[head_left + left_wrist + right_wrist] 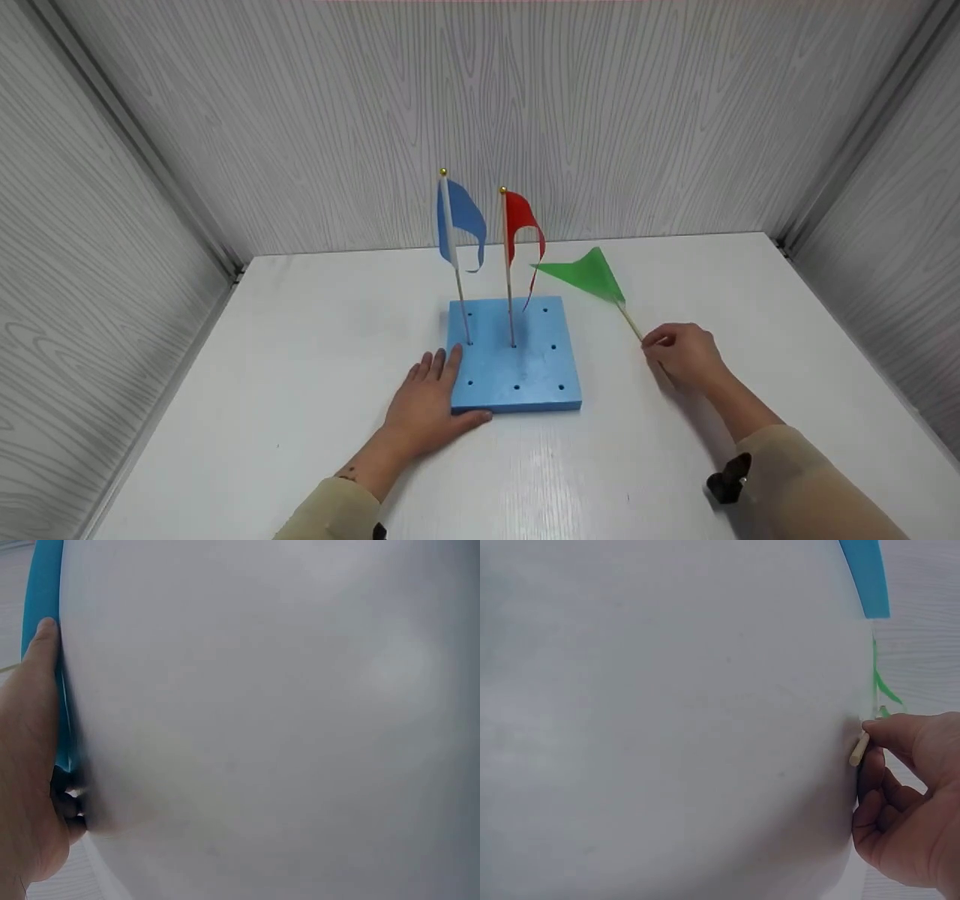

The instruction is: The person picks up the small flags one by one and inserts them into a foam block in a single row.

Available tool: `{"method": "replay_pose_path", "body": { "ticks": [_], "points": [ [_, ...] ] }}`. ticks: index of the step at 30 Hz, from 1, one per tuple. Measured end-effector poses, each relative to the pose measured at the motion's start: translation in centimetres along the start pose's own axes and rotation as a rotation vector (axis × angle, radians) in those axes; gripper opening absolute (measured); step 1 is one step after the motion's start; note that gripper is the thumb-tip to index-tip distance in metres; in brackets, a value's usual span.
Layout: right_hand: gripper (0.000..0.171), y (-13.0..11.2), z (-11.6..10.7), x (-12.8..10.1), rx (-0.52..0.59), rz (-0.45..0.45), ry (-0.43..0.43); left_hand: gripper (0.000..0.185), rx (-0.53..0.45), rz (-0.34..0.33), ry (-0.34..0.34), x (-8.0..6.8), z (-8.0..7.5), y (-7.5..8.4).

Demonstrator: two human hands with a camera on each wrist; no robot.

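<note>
Your right hand (686,354) only pinches the green flag (589,276) stick near its bottom, so it could wobble and miss a hole; left hand (427,401) lies flat, grip released, against the blue foam block (517,367)

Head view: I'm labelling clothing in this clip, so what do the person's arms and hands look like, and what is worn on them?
Both hands are bare: no gloves, no rings visible. The left hand has a small dark marking at its wrist. Both forearms wear light beige long sleeves, pushed back from the wrists. A small black device sits on the right sleeve; a dark bit also shows at the left sleeve's edge. The right hand shows no markings.
</note>
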State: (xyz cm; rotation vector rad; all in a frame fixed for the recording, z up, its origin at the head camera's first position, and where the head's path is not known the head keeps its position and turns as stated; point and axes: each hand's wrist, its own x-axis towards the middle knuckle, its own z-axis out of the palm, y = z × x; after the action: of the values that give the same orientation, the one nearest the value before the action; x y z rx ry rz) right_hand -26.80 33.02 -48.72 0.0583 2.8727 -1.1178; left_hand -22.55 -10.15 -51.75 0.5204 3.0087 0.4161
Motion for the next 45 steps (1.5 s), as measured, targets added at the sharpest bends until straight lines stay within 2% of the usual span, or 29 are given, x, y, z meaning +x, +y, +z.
{"method": "replay_pose_path", "body": {
  "ticks": [9,18,32,45],
  "points": [
    [0.043,0.4,-0.6,0.4,0.136,0.094,-0.059,0.121,0.010,0.004,0.000,0.0,0.1,-0.2],
    [0.043,0.0,-1.0,0.3,0.258,0.122,-0.051,0.120,0.007,0.004,0.003,0.3,0.2,0.0],
    [0.041,-2.7,-1.2,0.7,0.401,0.010,-0.038,0.120,0.008,0.003,0.000,0.6,0.0,0.4],
    [0.028,-7.3,0.4,0.8,0.398,-0.079,-0.016,0.121,0.008,0.003,0.003,0.6,0.1,0.4]
  ]
}}
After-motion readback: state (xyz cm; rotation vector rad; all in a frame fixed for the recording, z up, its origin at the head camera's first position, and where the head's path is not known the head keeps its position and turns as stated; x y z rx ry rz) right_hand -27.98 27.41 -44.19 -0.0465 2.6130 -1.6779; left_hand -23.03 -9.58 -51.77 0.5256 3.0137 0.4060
